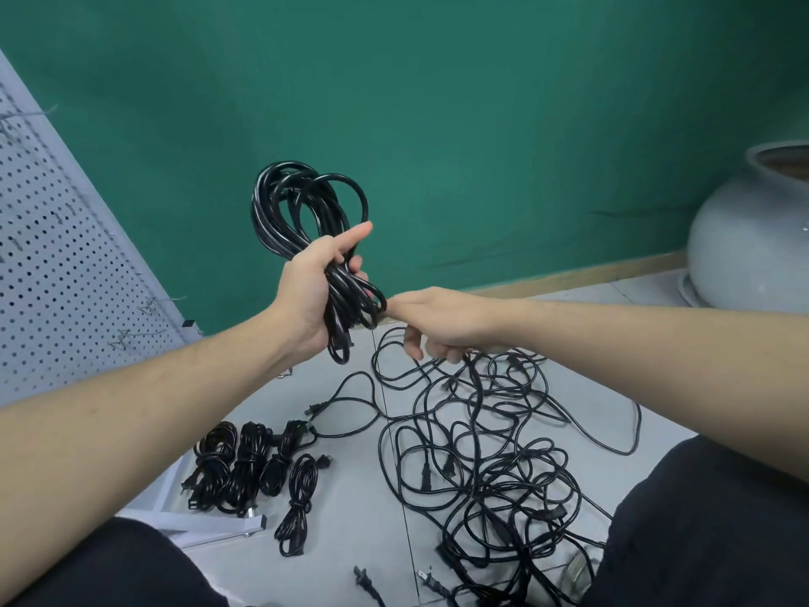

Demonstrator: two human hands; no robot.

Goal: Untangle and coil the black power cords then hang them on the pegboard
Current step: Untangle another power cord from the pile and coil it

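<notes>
Tangled cords (pixel 490 453) are sprawling on the grey floor (pixel 350 484); left hand (pixel 317 295) is gripping a coil (pixel 302 221), right hand (pixel 437 322) is pinching cord

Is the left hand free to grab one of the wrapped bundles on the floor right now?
Probably not: the left hand grips the coiled cord held up in the air. The wrapped bundles lie unobstructed below, but it would have to let go first.

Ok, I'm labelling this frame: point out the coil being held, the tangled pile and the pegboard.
held coil (pixel 302 208), head view, on its upper loops.
tangled pile (pixel 494 453), head view, on a strand near its middle.
pegboard (pixel 57 256), head view, on its perforated face.
</notes>
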